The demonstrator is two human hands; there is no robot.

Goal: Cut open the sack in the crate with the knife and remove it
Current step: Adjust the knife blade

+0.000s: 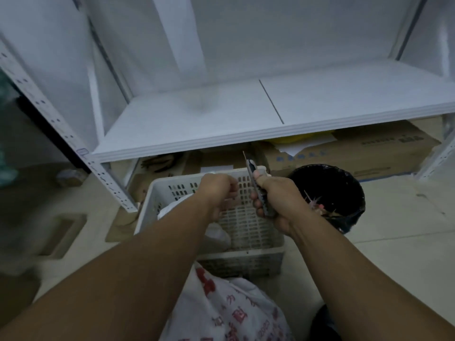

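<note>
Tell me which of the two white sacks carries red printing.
The white sack lying outside the white perforated plastic crate, nearest the camera; the crumpled sack inside the crate shows only plain white.

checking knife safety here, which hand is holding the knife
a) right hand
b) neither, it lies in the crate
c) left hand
a: the right hand is wrapped round the knife, blade pointing up and away above the crate, while the left hand has no knife in it.

Head view looks steeply down, close above the crate (172, 180).
</note>
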